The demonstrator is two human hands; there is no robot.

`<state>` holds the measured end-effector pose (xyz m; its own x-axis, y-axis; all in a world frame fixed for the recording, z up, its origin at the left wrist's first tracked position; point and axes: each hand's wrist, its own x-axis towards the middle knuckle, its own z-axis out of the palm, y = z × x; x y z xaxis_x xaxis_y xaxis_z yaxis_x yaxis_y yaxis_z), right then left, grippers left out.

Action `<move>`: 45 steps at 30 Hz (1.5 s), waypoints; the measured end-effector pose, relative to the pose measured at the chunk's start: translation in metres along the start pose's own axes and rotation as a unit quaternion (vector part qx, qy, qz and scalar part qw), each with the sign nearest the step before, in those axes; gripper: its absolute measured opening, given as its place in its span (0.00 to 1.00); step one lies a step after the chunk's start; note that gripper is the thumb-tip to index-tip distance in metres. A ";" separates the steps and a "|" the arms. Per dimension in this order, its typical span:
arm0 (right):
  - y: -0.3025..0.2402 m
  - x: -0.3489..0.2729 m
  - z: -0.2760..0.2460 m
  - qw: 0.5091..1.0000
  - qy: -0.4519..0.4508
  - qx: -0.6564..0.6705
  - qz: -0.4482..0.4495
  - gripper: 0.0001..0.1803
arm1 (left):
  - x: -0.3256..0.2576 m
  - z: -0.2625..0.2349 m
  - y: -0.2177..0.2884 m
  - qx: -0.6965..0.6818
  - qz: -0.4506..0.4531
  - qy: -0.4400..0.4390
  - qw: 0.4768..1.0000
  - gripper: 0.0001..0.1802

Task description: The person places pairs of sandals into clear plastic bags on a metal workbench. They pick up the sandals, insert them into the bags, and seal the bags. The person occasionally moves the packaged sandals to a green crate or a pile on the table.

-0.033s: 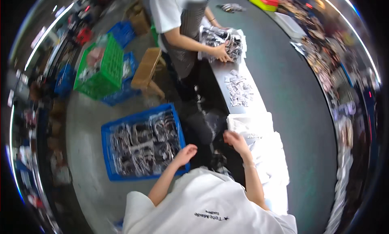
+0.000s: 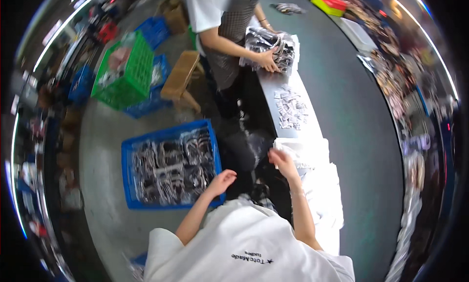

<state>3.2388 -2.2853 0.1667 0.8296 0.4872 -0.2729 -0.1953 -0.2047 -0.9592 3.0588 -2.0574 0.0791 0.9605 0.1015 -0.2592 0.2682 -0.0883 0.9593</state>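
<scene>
My left hand (image 2: 222, 181) hovers by the right rim of a blue crate (image 2: 126, 167), its fingers loosely bent with nothing visible in them. Inside the crate lie several clear packets (image 2: 168, 177) of dark items I cannot make out. At the table's left edge, my right hand (image 2: 282, 162) is held beside a stack of white plastic bags (image 2: 308, 147). Its fingers are slightly bent and a little apart, with nothing seen between them. More white bags (image 2: 322, 194) lie piled nearer me.
Across the table, a co-worker's hands (image 2: 267, 60) hold a clear bag of dark packets (image 2: 288, 47). Small white packets (image 2: 292, 108) lie scattered on the table (image 2: 351, 135). A wooden stool (image 2: 180, 76) and a green crate (image 2: 122, 81) stand on the floor at left.
The view has shifted slightly. My right hand has moved a little farther forward along the bag stack. My left hand stays close to the crate rim.
</scene>
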 end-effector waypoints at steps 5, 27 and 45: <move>-0.064 0.104 0.020 0.832 0.054 -0.394 -0.388 0.23 | -0.027 0.002 -0.043 -0.070 -0.178 0.160 0.968 0.10; 0.005 0.202 -0.036 0.858 0.089 -0.503 -0.054 0.28 | 0.162 -0.132 0.016 -0.075 -0.246 0.181 0.949 0.10; -0.037 0.454 -0.002 0.773 0.080 -0.614 0.135 0.51 | 0.058 -0.216 -0.038 0.007 -0.450 0.175 0.875 0.09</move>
<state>3.6233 -2.0580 0.0790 0.9184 0.1959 -0.3437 0.1913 -0.9804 -0.0476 3.0885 -1.8338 0.0520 0.2776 0.4335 -0.8573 0.9081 0.1729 0.3814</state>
